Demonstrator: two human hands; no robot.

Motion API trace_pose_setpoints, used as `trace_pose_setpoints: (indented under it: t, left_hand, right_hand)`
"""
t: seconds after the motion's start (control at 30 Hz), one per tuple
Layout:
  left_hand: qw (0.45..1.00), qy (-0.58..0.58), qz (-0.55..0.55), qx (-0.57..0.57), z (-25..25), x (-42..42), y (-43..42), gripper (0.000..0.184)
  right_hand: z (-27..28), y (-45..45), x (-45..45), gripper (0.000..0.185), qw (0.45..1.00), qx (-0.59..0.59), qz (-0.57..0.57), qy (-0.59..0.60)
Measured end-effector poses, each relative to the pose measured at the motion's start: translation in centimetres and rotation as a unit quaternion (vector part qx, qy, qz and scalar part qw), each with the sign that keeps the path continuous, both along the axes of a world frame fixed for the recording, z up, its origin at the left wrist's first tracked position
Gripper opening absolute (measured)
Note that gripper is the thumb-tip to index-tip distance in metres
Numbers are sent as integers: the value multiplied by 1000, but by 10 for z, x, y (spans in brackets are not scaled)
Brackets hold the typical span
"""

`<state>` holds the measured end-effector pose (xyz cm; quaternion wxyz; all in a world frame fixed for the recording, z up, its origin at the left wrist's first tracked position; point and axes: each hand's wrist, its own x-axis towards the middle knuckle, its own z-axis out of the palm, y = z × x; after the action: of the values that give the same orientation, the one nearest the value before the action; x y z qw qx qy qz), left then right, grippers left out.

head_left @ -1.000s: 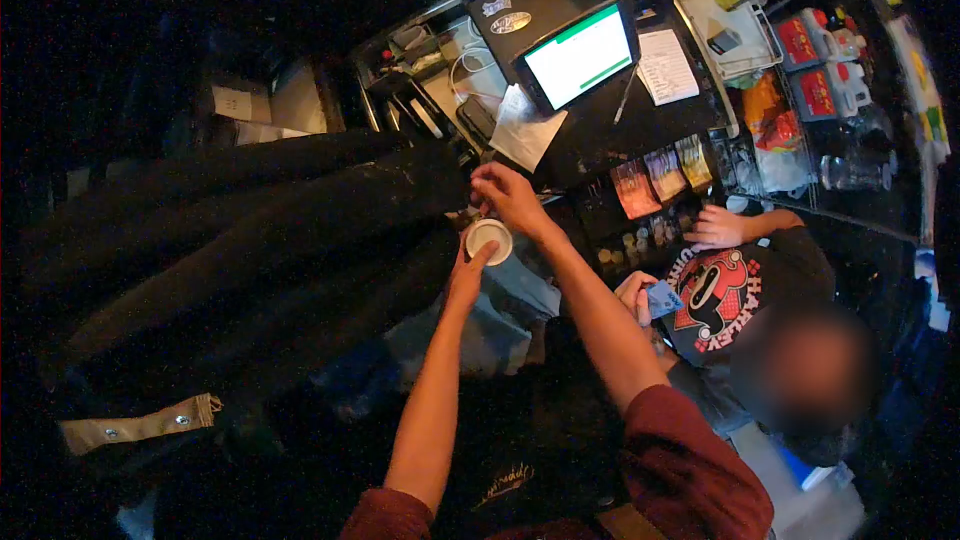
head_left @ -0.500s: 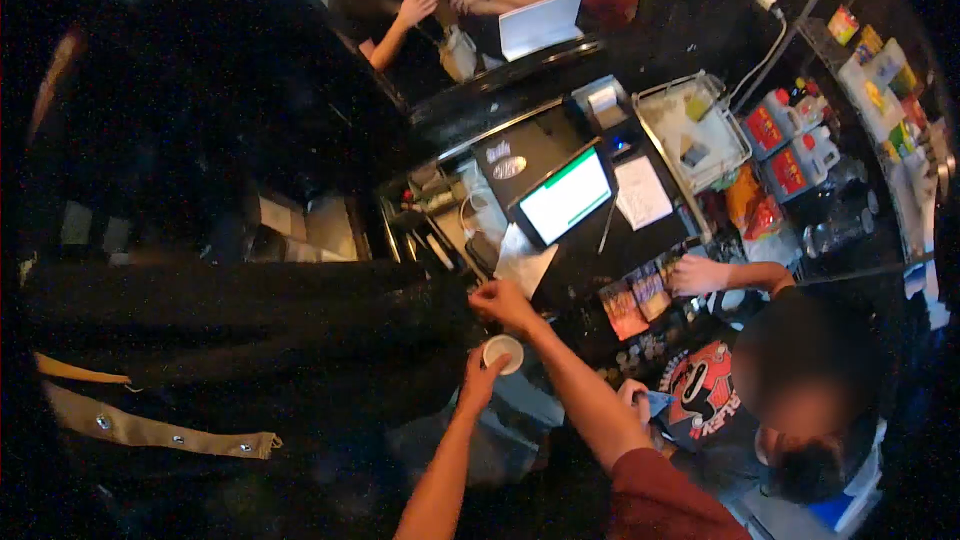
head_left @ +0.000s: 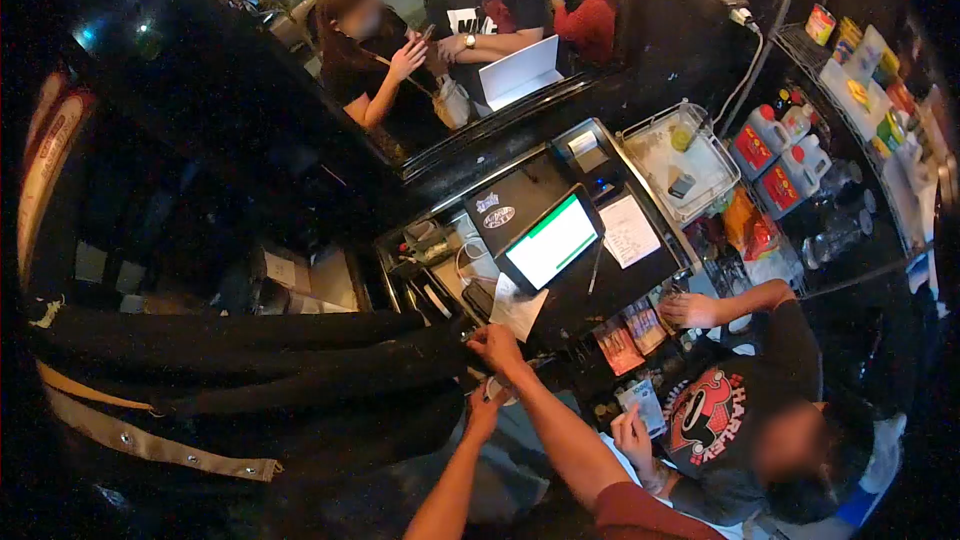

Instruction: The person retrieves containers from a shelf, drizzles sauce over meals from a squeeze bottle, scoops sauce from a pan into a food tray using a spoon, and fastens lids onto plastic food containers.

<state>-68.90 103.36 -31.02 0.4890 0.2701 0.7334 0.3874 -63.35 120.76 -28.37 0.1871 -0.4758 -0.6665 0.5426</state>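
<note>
One pale cup [head_left: 497,387]: sat clamped in left hand [head_left: 484,414], near right hand [head_left: 496,348], whose fingers were bunched, contents impossible to tell.

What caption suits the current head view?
Left hand holding a pale cup, right hand close by; a co-worker's hand holds paper money; a tablet glows.

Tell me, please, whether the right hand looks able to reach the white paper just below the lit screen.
Probably yes: the right hand is close beside the white paper, with nothing visible in the way.
</note>
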Motion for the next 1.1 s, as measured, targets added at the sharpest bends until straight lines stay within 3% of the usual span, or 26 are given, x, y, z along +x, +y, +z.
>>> trace_pose_setpoints:
  t: [0.23, 0.33, 0.57, 0.67, 0.8, 0.9, 0.93, 0.97, 1.0, 1.03, 1.07, 1.1]
  left_hand:
    - [999, 33, -13, -18, 43, 9, 14, 49]
    - [999, -29, 24, -16, 21, 3, 7, 45]
    - [997, -61, -52, -4, 81, 14, -9, 44]
    - [996, -57, -69, 5, 109, 12, -33, 44]
    - [994, -63, -95, -1, 143, 10, -75, 45]
    - [987, 20, -158, 21, 197, 14, -90, 40]
    - [983, -10, -166, 72, 206, 14, -96, 40]
    - [984, -25, -160, 78, 207, 15, -106, 43]
    - [989, -46, -120, 78, 205, 17, -115, 40]
    - [982, -14, -172, 81, 224, 17, -119, 41]
    - [987, -61, -134, 57, 238, 23, -134, 44]
    - [989, -99, -99, 50, 245, 26, -134, 47]
  right_hand:
    - [-1, -1, 1, 22, 999, 42, -15, -26]
    - [0, -7, 15, 20, 991, 96, -26, -93]
    - [16, -29, 51, 27, 997, -23, -69, 20]
    - [34, -39, 70, 26, 985, -173, -3, 27]
    - [57, -90, 85, 27, 990, -138, 11, 26]
    - [40, -131, 92, 26, 998, -60, 20, 17]
    - [46, -140, 94, 17, 961, 239, 134, -33]
    - [43, -149, 107, 8, 912, 369, 147, 105]
    - [35, -165, 105, 8, 937, 281, 202, -55]
    - [74, -186, 115, 15, 995, -71, 4, 68]
    - [126, -201, 121, 20, 979, -189, -61, 38]
    - [142, -218, 128, 27, 961, -226, -117, 110]
